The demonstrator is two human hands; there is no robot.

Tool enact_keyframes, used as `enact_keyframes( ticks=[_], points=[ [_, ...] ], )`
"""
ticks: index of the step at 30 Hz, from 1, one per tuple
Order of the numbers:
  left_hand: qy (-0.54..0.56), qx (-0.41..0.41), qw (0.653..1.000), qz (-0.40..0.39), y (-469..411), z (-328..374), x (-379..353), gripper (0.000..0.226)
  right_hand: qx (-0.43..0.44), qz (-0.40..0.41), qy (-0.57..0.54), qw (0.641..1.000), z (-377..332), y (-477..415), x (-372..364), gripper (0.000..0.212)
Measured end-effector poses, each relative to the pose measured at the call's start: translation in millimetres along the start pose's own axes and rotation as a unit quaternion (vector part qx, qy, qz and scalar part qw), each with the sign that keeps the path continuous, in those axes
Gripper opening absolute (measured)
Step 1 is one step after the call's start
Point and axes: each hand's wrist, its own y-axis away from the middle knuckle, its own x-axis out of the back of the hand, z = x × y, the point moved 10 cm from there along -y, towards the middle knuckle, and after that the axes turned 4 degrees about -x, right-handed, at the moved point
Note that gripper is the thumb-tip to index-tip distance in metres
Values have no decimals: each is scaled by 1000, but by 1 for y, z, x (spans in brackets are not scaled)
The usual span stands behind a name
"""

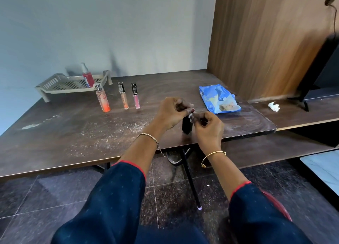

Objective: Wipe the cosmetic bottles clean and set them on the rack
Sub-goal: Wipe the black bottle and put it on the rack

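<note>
The left hand [171,113] and right hand [208,127] pinch a small white scrap [191,114] between curled fingertips, just above the black bottle [187,126].
Glossy and narrow, it stands seemingly unheld near the front edge of the dusty wood-grain table [73,133]; a wrist's nudge could topple it. The perforated beige plastic rack [55,87] sits well apart.

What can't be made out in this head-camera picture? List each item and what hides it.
Black bottle: top hidden behind the left hand and right hand, head view.
White scrap between the fingers: too small to identify; each grip unclear.
Labels on the three standing bottles: too small to read.
Dark screen: cut off by the right edge.
</note>
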Motion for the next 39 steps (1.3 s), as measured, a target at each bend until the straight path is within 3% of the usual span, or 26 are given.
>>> enact_keyframes(
  ticks=[4,8,16,21,25,27,30,35,37,39],
  points=[
    [4,8,1000,2,1,-2,0,9,22,-13,50,998,13,10,-3,11],
    [-13,8,1000,-19,-2,-3,-4,24,56,-38,74,995,14,20,1,18],
    [21,-11,999,-43,10,-1,-4,33,-35,-63,20,997,31,14,12,19],
    [65,42,997,26,17,-9,11,23,-48,-63,-37,996,23,17,10,21],
    [186,127,972,62,30,-20,15,12,97,-86,0,992,-20,26,4,28],
    [224,145,960,87,36,-22,22,4,220,-108,54,968,-43,40,-6,25],
    [251,175,945,113,42,-29,37,5,341,-118,157,919,-54,60,-17,37],
    [266,227,930,114,51,-38,48,8,410,-59,224,882,-63,72,-10,34],
    [272,244,923,122,53,-42,51,4,445,-61,219,866,-73,81,-10,21],
    [280,255,916,132,54,-44,54,4,458,-73,219,858,-80,86,-12,26]
  ],
)
